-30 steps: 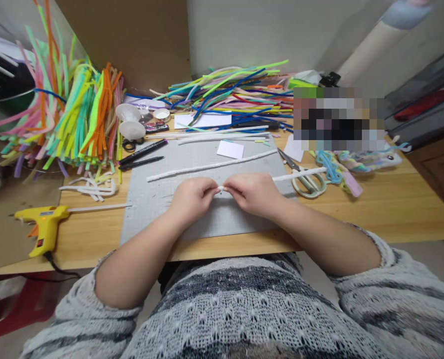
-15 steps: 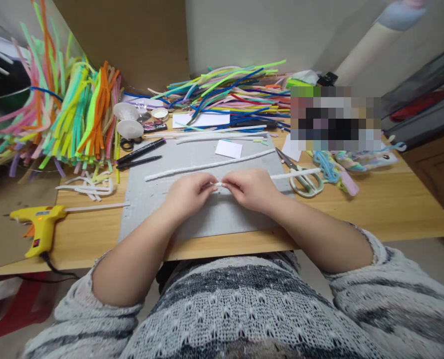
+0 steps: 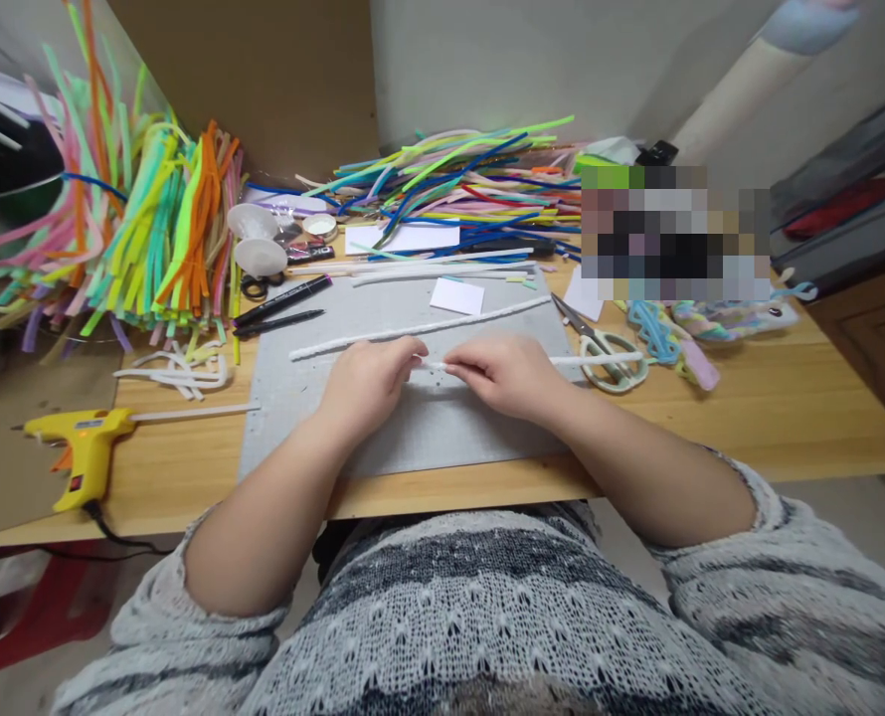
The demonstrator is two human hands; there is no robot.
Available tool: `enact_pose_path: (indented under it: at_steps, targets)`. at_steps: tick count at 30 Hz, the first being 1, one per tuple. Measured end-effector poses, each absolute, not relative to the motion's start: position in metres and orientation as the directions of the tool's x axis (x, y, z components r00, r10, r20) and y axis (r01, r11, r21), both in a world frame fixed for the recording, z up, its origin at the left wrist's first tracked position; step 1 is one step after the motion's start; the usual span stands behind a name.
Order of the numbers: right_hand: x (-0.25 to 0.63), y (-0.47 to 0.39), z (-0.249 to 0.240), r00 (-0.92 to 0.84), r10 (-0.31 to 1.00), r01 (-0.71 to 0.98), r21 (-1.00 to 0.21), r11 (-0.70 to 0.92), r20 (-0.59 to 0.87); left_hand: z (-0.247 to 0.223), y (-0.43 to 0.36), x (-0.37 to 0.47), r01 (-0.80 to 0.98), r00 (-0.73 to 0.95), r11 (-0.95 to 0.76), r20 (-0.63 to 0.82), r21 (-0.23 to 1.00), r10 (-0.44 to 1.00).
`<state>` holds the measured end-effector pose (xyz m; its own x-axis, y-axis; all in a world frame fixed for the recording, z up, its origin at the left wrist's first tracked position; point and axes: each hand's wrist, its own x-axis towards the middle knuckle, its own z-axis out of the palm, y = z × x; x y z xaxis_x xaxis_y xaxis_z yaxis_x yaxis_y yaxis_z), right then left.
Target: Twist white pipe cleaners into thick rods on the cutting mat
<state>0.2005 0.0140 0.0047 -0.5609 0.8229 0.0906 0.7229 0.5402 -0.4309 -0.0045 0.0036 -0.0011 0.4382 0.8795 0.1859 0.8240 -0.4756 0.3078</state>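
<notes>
Between my fingertips runs a white pipe cleaner (image 3: 434,366), held above the grey cutting mat (image 3: 413,438). My left hand (image 3: 372,383) pinches it near its left part, and my right hand (image 3: 503,373) pinches it a little to the right. Its free length passes out beyond my right hand and reaches over the scissors (image 3: 613,360). Just behind my hands, a second white strand (image 3: 420,328), which looks twisted, lies slantwise on the mat. My palms and curled fingers hide part of the held piece.
A yellow glue gun (image 3: 85,443) lies at the left with its stick pointing right. Bundles of coloured pipe cleaners (image 3: 144,229) stand at the back left; more lie in a heap (image 3: 472,189) behind the mat. Black markers (image 3: 282,306) and a white card (image 3: 457,296) are nearby.
My hands have drawn slightly apart, so more of the white pipe cleaner shows between them. The view has shifted a little; the other things stay put.
</notes>
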Motion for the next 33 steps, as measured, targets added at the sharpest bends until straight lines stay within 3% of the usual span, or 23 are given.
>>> enact_pose_path:
  at_steps: [4,6,10,16,22,28,33]
  targets:
    - [0.201,0.014,0.005,-0.519,0.852,0.724,-0.496,0.479,0.064,-0.006,0.002,-0.006,0.860,0.342,-0.435,0.333,0.266,0.879]
    - [0.201,0.014,0.005,-0.499,0.863,0.730,-0.500,0.466,0.077,-0.008,0.001,-0.006,0.845,0.383,-0.478,0.354,0.239,0.853]
    - [0.201,0.013,0.004,-0.500,0.853,0.723,-0.472,0.505,0.147,-0.009,0.002,-0.004,0.800,0.495,-0.555,0.275,0.226,0.824]
    - [0.198,0.010,0.001,-0.556,0.807,0.696,-0.420,0.582,0.198,-0.007,-0.001,0.000,0.818,0.380,-0.395,0.123,0.417,0.917]
    - [0.194,0.005,-0.003,-0.545,0.812,0.677,-0.463,0.572,0.207,-0.009,-0.009,0.006,0.831,0.458,-0.524,0.307,0.185,0.834]
    - [0.196,0.009,0.003,-0.554,0.813,0.720,-0.388,0.575,0.178,-0.004,-0.004,0.003,0.807,0.397,-0.402,0.107,0.434,0.912]
    - [0.201,0.014,0.007,-0.534,0.831,0.735,-0.400,0.548,0.157,-0.003,0.001,-0.002,0.766,0.307,-0.354,0.178,0.537,0.935]
